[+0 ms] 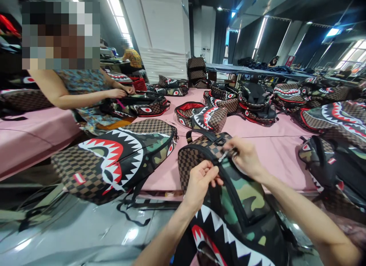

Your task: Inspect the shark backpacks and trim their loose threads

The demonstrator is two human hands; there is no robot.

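Observation:
A backpack (253, 197) with brown checks, green camouflage and a white-toothed shark mouth lies in front of me, its top on the pink table and its lower part over the near edge. My left hand (201, 180) is closed in a pinch against the bag's black piping; whatever is between the fingertips is too small to make out. Just beyond it, my right hand (244, 155) grips small metal thread snips (225, 154), their tips pointing toward the piping near the top handle (207, 135). The right-hand fingers partly cover the snips.
Another shark backpack (126, 155) lies to the left, jutting past the edge of the pink table (160, 174). An open bag (200, 115) stands ahead, and several more line the right side. Across the table at left, a co-worker's hands (121, 91) are on a bag.

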